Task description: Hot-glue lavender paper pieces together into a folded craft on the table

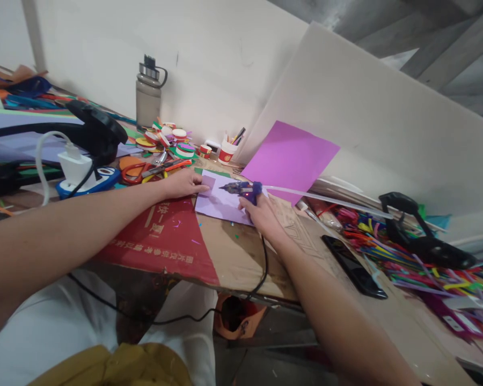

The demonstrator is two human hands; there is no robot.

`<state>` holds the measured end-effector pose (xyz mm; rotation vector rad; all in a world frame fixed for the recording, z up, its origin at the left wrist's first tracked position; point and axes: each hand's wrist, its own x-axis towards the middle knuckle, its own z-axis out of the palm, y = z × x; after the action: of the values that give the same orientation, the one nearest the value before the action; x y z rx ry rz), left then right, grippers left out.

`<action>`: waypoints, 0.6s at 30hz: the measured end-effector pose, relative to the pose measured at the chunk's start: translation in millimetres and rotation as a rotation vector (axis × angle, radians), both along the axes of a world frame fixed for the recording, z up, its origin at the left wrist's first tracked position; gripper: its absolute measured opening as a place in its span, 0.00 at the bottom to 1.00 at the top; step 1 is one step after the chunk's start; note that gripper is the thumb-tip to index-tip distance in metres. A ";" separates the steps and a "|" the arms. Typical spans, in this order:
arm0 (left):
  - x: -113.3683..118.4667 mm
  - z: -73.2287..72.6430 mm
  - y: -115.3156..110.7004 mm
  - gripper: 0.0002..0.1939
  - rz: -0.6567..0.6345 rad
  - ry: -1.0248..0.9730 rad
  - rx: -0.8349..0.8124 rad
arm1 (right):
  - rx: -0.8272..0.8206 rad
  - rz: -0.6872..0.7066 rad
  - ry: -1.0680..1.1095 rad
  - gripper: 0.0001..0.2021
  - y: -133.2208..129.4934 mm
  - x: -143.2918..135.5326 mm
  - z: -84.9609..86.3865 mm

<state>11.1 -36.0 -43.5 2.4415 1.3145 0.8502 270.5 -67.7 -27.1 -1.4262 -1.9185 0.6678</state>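
Note:
My right hand (pixel 261 214) is wrapped round a dark blue hot glue gun (pixel 243 188). A long translucent glue stick (pixel 326 198) runs out of its back to the right, and its nozzle points left. Under it lies a light purple sheet of paper (pixel 221 206) on the cardboard. My left hand (pixel 187 183) is at the sheet's left edge, fingers closed on a small darker purple paper piece (pixel 208 185). The nozzle is just right of that piece; whether it touches anything I cannot tell.
A bright purple sheet (pixel 292 158) leans on the white board behind. Scissors (pixel 132 171), decorated round pieces (pixel 179 136), a pen cup (pixel 226 152) and a bottle (pixel 148 99) stand at the back left. A phone (pixel 353 265) and colourful strips (pixel 378 241) lie right. The black cord (pixel 264 262) hangs over the edge.

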 end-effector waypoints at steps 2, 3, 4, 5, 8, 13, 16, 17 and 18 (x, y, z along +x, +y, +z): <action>0.5 0.2 -2.4 0.15 -0.076 0.125 0.065 | -0.054 -0.032 0.075 0.12 2.3 2.6 1.5; 0.9 0.6 -4.0 0.14 -0.126 0.197 0.097 | -0.072 -0.040 0.102 0.12 3.6 3.8 1.3; 1.5 1.0 -5.5 0.13 -0.167 0.250 0.135 | -0.088 -0.047 0.129 0.12 5.1 4.8 0.5; 2.1 1.4 -7.0 0.13 -0.200 0.299 0.168 | -0.100 -0.055 0.158 0.12 6.7 5.8 -0.9; 3.7 1.8 -9.5 0.11 -0.247 0.400 0.269 | -0.118 -0.101 0.237 0.12 11.4 7.7 -5.9; 4.0 -0.4 -6.7 0.07 -0.327 0.404 0.402 | -0.097 -0.173 0.251 0.10 15.1 7.6 -8.0; 3.4 -1.7 -4.5 0.07 -0.360 0.377 0.408 | -0.066 -0.174 0.219 0.09 17.3 8.2 -8.4; 3.2 -2.1 -4.0 0.07 -0.362 0.373 0.396 | -0.068 -0.170 0.238 0.09 18.6 8.7 -9.3; 3.0 -2.5 -3.6 0.08 -0.360 0.371 0.379 | -0.084 -0.165 0.267 0.09 20.2 9.3 -10.7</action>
<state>14.1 -39.7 -46.0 3.1235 0.8135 0.6138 279.8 -47.5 -37.8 -1.4471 -1.5663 0.8225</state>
